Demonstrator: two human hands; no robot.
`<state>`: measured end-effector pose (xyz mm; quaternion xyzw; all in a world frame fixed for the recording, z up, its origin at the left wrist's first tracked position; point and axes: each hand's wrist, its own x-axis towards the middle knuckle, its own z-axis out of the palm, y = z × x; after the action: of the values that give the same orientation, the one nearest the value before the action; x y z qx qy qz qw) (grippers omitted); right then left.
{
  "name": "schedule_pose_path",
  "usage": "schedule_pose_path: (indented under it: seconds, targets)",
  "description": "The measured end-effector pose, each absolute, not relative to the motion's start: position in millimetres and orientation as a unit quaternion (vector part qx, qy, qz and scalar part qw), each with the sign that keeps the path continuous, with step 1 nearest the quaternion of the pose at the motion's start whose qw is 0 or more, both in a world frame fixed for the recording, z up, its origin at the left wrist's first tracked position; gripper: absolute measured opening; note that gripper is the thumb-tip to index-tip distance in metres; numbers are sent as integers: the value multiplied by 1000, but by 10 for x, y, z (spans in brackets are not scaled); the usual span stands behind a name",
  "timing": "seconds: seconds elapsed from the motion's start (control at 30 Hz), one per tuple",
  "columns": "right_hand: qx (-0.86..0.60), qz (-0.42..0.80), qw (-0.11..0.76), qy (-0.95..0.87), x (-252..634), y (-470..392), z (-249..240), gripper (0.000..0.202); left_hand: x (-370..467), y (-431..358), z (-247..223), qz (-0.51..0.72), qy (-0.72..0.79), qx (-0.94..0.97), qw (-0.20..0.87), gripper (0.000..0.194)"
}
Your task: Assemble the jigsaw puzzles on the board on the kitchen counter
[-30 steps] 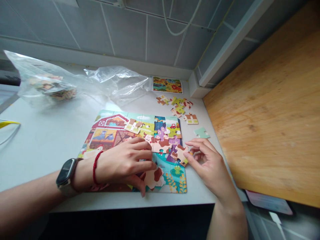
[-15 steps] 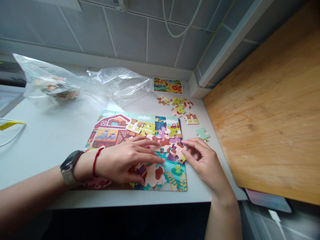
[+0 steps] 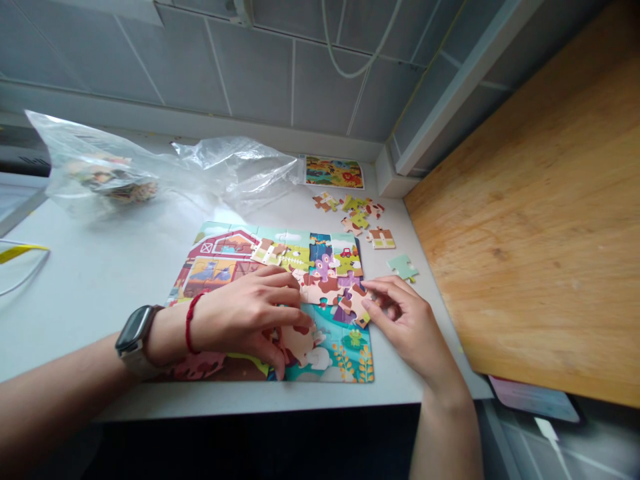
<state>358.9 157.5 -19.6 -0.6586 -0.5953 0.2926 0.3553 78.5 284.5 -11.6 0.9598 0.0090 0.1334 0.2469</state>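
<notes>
A farm-scene jigsaw puzzle (image 3: 355, 357) lies partly assembled on the white desk, with a red barn at its left and a frog at its lower right. My left hand (image 3: 255, 313) is over its lower middle, fingers bent and thumb drawn in around a pinkish puzzle piece with brown patches (image 3: 297, 343). The hand hides part of that piece. At the right edge, my right hand (image 3: 403, 313) pinches a cow-patterned puzzle piece (image 3: 357, 303) between thumb and fingers, over a purple area. Another loose piece (image 3: 269, 251) rests on the upper part of the picture.
Several loose pieces (image 3: 357, 213) lie behind the puzzle, with a pale green one (image 3: 403, 267) at its right. A small picture card (image 3: 334, 172) is near the wall. Clear plastic bags (image 3: 240, 167) spread at the back left. A wooden board (image 3: 530, 220) bounds the right side.
My left hand has curled its fingers and drawn back slightly left, shifting the brown-patched piece left and uncovering a white rabbit. My right hand stays almost in place with its piece.
</notes>
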Motion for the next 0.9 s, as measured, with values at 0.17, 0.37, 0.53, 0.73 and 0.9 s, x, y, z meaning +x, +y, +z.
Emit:
schedule_pose_path:
  seconds: [0.17,0.37,0.53,0.73,0.9]
  targets:
    - [-657,298,362,-591,3607,1564,-205,21,735,2895,-23,89,5,960,265,51]
    - [-661,296,382,-574,3625,1545,-226,17,745,2841,-51,104,8,957,271,43]
    - [-679,295,376,-558,3618,1560,-241,20,800,2752,-83,136,25,956,258,31]
    - [-671,281,381,-570,3593,1578,-221,18,839,2680,-155,153,58,972,167,44]
    - [-663,275,379,-585,3591,1579,-231,18,907,2631,-151,159,89,975,129,41]
